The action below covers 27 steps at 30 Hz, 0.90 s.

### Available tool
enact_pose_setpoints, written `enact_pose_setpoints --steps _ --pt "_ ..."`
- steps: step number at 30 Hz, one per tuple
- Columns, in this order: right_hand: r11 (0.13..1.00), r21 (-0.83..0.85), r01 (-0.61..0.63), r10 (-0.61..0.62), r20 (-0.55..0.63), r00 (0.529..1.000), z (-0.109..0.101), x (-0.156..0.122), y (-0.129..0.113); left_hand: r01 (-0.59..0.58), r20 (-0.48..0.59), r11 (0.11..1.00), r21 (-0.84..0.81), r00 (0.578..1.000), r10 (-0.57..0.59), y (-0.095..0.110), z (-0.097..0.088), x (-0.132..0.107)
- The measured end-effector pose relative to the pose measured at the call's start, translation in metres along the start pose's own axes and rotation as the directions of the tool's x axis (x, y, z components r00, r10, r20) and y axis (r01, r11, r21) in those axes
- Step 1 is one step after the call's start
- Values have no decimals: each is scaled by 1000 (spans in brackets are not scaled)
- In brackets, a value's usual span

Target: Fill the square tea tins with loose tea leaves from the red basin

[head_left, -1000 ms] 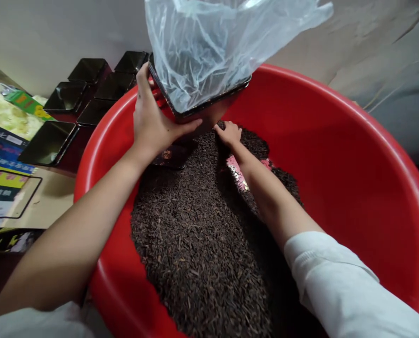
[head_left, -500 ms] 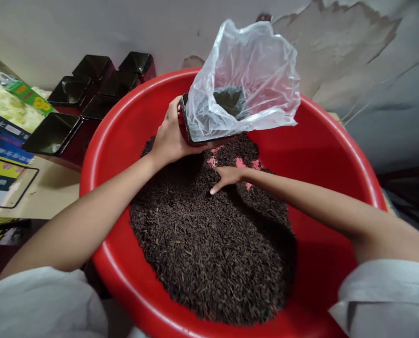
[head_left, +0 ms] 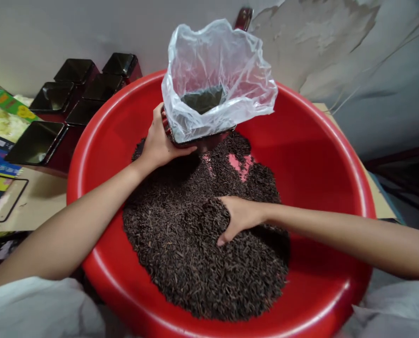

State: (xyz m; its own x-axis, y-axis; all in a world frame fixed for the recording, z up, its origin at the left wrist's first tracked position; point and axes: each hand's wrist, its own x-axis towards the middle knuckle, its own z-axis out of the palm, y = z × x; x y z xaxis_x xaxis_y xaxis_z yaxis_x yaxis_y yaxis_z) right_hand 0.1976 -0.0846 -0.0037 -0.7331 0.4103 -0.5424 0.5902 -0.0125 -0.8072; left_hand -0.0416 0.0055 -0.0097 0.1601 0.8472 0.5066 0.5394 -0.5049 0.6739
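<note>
My left hand (head_left: 158,143) is closed round the side of a dark, glossy square tin (head_left: 209,142), holding it tilted above the far side of a red tub (head_left: 318,188). A clear plastic bag (head_left: 227,61) lines the tin, its mouth spread wide above the rim, and dark stuff shows at its bottom. In the tub lies a heap of dark loose tea leaves (head_left: 195,263). My right hand (head_left: 241,217) is sunk into the heap, thumb and fingers curved round a mound of leaves. Its fingertips are buried.
Several open dark tins (head_left: 36,143) stand together left of the tub, on a pale board (head_left: 47,190). Printed packaging (head_left: 0,152) lies at the far left. Behind the tub is a wall (head_left: 318,47) with peeling paint; a dark red object (head_left: 244,19) shows near it.
My right hand has come nearer across the tea, and leaves now mound inside its curve. The view has shifted; my left hand still holds the lined tin.
</note>
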Motion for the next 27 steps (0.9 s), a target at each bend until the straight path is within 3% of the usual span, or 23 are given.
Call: enact_pose_setpoints --steps 3,5,9,12,18,23,27 --pt "990 138 -39 63 -175 982 18 -15 -3 -26 67 1000 -11 997 27 4 4 -3" --pt "965 258 -55 116 -225 967 28 -20 -9 -33 91 999 -22 995 35 3 7 -6" --pt "802 597 -24 108 -106 988 39 -24 -28 -29 84 999 -42 996 33 0 13 -10" --pt "698 716 -23 62 -29 998 37 -26 -41 -26 116 998 -51 993 31 1 17 -15" --pt "610 791 46 65 -108 992 16 -45 -50 -24 238 1000 5 971 22 -8 25 -25" --pt "503 861 -76 -90 140 986 12 -69 -59 -132 309 991 -26 942 133 -13 25 -26" --pt "466 884 25 -246 102 964 8 -79 -64 -242 348 970 11 911 224 -5 21 -24"
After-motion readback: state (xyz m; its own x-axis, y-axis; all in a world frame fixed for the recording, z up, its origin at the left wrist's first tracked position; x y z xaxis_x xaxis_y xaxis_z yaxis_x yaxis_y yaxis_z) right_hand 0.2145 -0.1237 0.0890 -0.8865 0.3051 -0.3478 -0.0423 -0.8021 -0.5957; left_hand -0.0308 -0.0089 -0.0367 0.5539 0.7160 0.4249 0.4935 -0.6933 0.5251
